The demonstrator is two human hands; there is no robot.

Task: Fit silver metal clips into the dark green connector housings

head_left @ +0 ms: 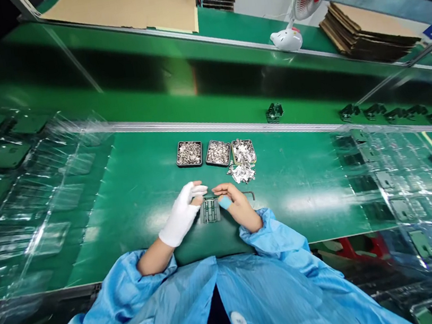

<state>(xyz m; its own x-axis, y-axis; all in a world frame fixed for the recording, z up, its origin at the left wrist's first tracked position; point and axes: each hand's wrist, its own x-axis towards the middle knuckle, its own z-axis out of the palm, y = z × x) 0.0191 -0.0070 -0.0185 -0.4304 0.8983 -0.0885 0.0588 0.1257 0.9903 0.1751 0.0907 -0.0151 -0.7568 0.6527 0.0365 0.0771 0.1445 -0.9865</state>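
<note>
My left hand point(183, 213), in a white glove with bare fingertips, curls in from the left side of a small metal fixture point(210, 211) with long slots. From the other side comes my right hand point(239, 208), bare, with blue tape around its thumb. The fingertips of both hands bend toward each other over the fixture's top edge. Whatever they pinch there is too small to make out. A hex key point(250, 194) lies just beyond my right hand. Behind the hands, loose shiny metal pieces point(242, 173) are heaped on the green mat.
Three black trays of small metal parts, including the left one point(189, 154), stand behind the hands. Clear plastic blister trays are stacked at left point(41, 208) and right point(401, 195). A dark green part point(274, 112) stands by the back rail. A fan point(288, 39) sits on the shelf.
</note>
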